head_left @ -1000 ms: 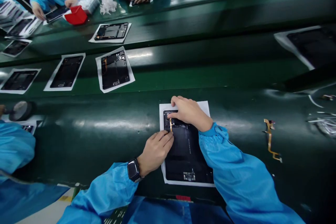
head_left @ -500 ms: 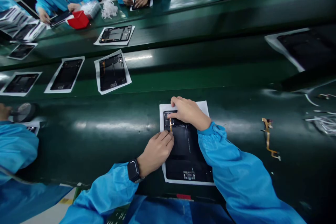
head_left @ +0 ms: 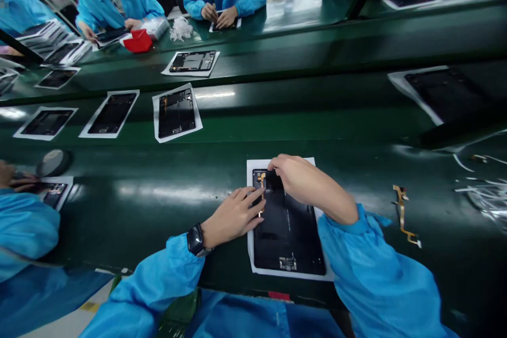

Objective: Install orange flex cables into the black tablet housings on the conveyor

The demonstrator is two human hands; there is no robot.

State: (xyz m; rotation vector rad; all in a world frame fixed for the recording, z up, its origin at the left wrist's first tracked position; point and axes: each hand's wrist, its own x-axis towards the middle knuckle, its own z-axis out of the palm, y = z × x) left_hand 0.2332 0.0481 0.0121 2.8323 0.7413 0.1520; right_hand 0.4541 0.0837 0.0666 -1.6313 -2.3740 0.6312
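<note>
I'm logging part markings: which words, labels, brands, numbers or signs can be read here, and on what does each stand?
None can be read.
Black device: a thin pale line may be print, too small to read.
Small circuit board at its near end: any marking is too small to read.
Wristwatch: dark face, nothing legible.
Red strip on the edge of the table: nothing legible.
</note>
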